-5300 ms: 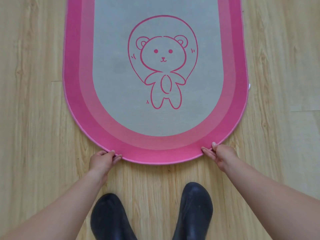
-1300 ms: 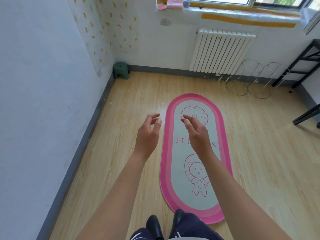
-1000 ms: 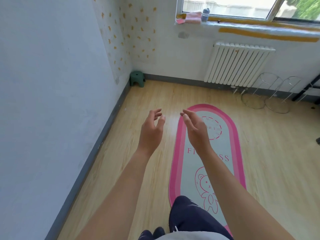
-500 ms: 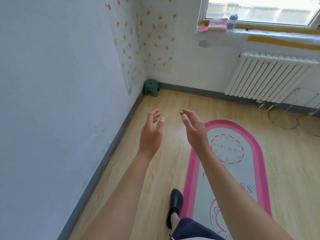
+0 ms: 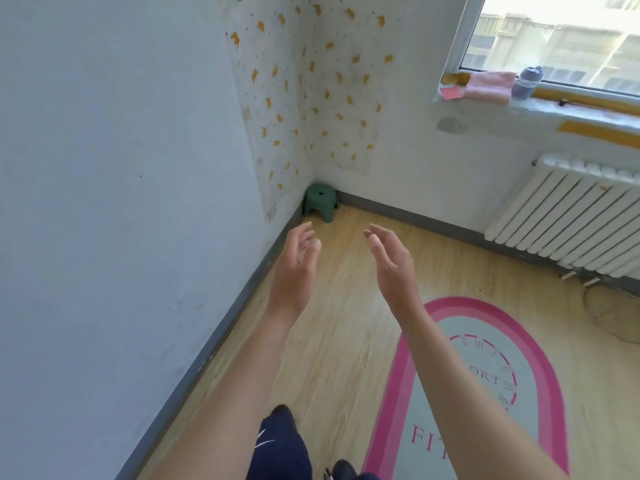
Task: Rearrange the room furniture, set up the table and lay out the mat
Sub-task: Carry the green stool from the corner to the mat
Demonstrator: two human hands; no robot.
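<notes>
Nearest, the mat (image 5: 530,420) lies flat on the floor (image 5: 339,323), lower right. Its print reads "FIT" and "ORT" (the rest is hidden by the arm). It looks thin, soft and likely light: take it by the rounded pink edge.

Left hand (image 5: 294,268) and right hand (image 5: 391,268): empty, fingers relaxed, palms apart.

Far corner: green stool (image 5: 320,202), probably light and rigid; grip the seat rim.

Matt woven mat (image 5: 540,344) on smooth wood-grain floor (image 5: 339,327), plastic green stool (image 5: 320,201)
</notes>
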